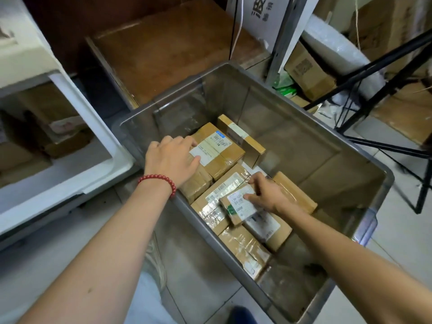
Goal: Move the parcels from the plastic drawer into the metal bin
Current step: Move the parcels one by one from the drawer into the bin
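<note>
**Both hands down in the bin, settling parcels**

I have both arms reaching forward and down into the metal bin (292, 118), which fills the centre and right of the frame.

My left hand (173, 157), a red bead bracelet (159, 181) on its wrist, lies palm down on a large taped parcel (222, 150) near the bin's left wall. Its fingers are spread and nearly straight on top, pressing rather than gripping. I judge this steadies the stack so it sits flat against its neighbours.

My right hand (264, 195) pinches a small parcel (238, 206) just below centre. The thumb sits on its white label and the fingers curl over the far edge. The parcel lies tilted on top of other boxes, and I read that as being set into place, label up.

The parcels are packed tightly along the left side of the bin, which leaves bare floor at the right for more.

The white plastic drawer (93, 127) stands open at the left edge of the frame, with brown boxes (58, 132) blurred inside, so I judge the job unfinished.
</note>
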A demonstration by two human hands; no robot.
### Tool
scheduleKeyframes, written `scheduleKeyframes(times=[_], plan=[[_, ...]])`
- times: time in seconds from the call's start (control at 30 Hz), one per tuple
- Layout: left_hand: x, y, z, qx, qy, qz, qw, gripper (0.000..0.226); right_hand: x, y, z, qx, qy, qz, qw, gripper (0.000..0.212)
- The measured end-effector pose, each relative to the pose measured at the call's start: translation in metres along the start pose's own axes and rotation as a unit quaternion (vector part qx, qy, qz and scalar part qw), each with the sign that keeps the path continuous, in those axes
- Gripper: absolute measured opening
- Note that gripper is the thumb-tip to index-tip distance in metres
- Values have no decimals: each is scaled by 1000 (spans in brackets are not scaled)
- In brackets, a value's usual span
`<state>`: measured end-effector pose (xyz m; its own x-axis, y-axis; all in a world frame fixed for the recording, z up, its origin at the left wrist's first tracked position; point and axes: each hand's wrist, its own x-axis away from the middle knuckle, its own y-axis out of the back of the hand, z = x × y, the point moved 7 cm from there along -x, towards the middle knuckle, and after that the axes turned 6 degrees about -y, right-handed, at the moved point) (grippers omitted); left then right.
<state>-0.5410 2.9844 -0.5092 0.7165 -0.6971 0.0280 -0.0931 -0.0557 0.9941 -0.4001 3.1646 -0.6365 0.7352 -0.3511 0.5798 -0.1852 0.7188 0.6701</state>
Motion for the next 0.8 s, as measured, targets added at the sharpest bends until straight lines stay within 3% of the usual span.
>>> scheduleKeyframes(times=[0.1, 0.27, 0.33, 0.43, 0.53, 0.67, 0.8], plan=[[5, 1, 11, -1, 22, -10, 1000, 38, 2, -31, 33, -102, 8, 6, 995, 64], [13, 24, 26, 7, 54, -57, 997, 35, 5, -35, 50, -69, -5, 45, 997, 64], [23, 35, 33, 14, 65, -80, 995, 34, 9, -12, 50, -13, 20, -4, 1000, 71], [47, 46, 48, 22, 93, -105, 990, 36, 24, 21, 73, 15, 81, -108, 991, 67], [81, 54, 67, 17, 129, -107, 986, 36, 40, 30, 118, 0, 155, -151, 976, 60], [139, 65, 102, 1, 184, -99, 978, 42, 70, 18, 198, -7, 264, -165, 950, 52], [200, 78, 148, 3, 269, -90, 959, 49, 101, -18, 273, 69, 365, -123, 920, 52]])
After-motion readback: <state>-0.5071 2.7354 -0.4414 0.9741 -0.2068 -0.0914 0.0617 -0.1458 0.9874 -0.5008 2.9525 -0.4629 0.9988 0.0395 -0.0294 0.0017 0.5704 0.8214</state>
